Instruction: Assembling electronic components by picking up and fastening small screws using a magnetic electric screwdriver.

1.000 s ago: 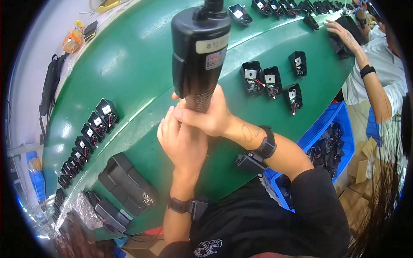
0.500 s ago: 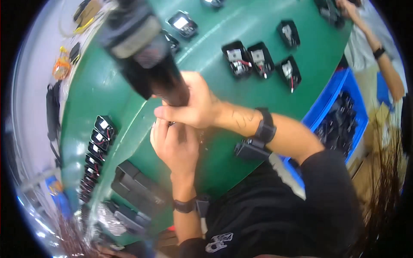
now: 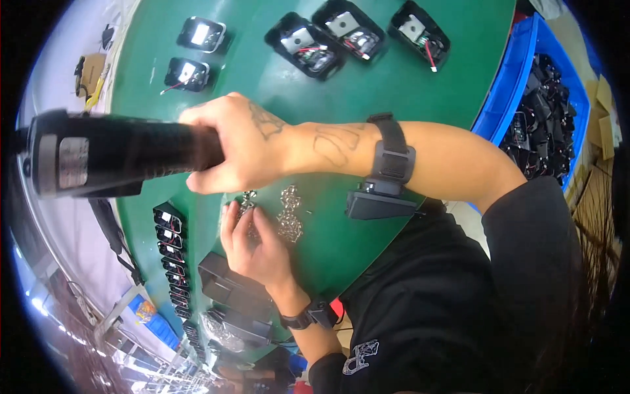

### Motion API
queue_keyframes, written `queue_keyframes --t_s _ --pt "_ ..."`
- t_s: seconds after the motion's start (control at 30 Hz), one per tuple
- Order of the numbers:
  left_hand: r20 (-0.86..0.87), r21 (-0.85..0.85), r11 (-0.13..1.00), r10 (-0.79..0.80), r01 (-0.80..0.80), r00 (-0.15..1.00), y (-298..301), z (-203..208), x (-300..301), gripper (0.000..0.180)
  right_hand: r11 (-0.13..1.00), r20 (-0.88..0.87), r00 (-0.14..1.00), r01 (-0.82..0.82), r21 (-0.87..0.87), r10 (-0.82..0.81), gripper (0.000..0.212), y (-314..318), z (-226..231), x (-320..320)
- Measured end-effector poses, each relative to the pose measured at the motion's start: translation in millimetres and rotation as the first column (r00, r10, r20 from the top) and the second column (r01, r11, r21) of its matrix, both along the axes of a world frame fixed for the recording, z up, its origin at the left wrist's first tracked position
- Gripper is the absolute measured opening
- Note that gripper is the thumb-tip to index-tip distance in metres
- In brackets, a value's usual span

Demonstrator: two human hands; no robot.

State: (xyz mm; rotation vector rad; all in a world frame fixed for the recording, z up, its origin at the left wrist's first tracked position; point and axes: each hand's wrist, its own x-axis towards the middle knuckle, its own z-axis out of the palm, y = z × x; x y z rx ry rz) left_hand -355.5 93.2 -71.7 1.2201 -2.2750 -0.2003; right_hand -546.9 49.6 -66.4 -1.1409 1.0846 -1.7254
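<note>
My right hand (image 3: 239,144) is wrapped round the narrow end of a black cordless power screwdriver (image 3: 118,154). Its thick, labelled end points to the left, and its working tip is hidden. Below it, my left hand (image 3: 256,253) reaches into small shiny metal parts, likely screws (image 3: 248,197), on the green table (image 3: 367,256). Its thumb and fingers are bent but apart, with the fingertips among the parts. A second loose heap of the same metal parts (image 3: 289,215) lies just to the right of this hand.
Black housings with boards and red wires (image 3: 305,44) stand at the far side. Several similar housings form a row (image 3: 172,253) on the left. Dark grey boxes (image 3: 230,282) sit near my left wrist. A blue bin (image 3: 525,72) of black parts stands at the right.
The screwdriver has swung from pointing away to pointing left. My hands have moved apart; the left one now lies at the metal parts. The view has shifted.
</note>
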Motion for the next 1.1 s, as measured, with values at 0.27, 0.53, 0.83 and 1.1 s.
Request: queue_keyframes --t_s 0.27,0.53,0.83,1.1 --pt "0.135 -0.048 0.995 0.09 -0.084 0.987 9 10 12 0.009 0.998 0.0 0.999 0.052 -0.031 -0.052 0.024 0 -1 -1" --pt "0.177 -0.028 0.992 0.127 -0.124 0.976 18 13 26 0.008 1.0 -0.004 1.0 -0.016 0.024 0.016 0.024 0 2 -4" --pt "0.17 0.038 0.996 0.07 -0.078 0.983 20 12 47 0.01 0.995 0.111 0.989 -0.098 -0.025 0.1 0.024 -4 -8 -1" --pt "0.129 0.105 0.987 0.11 -0.124 0.985 27 16 51 0.014 0.994 0.16 0.983 -0.096 0.049 0.087 0.025 -2 -3 -2"
